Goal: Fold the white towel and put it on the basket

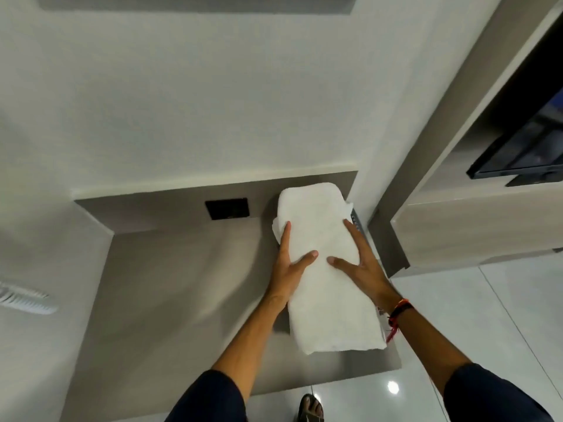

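The white towel is folded into a long thick rectangle and lies lengthwise at the right end of a grey-brown counter. My left hand clasps its left side, thumb on top. My right hand clasps its right side, thumb on top as well. A dark slatted edge shows just past the towel's right side under my right hand; it may be the basket, most of it hidden by the towel.
A black socket plate sits in the back wall of the counter niche. A wooden cabinet with a dark screen stands to the right. Glossy white floor tiles and my sandalled foot lie below.
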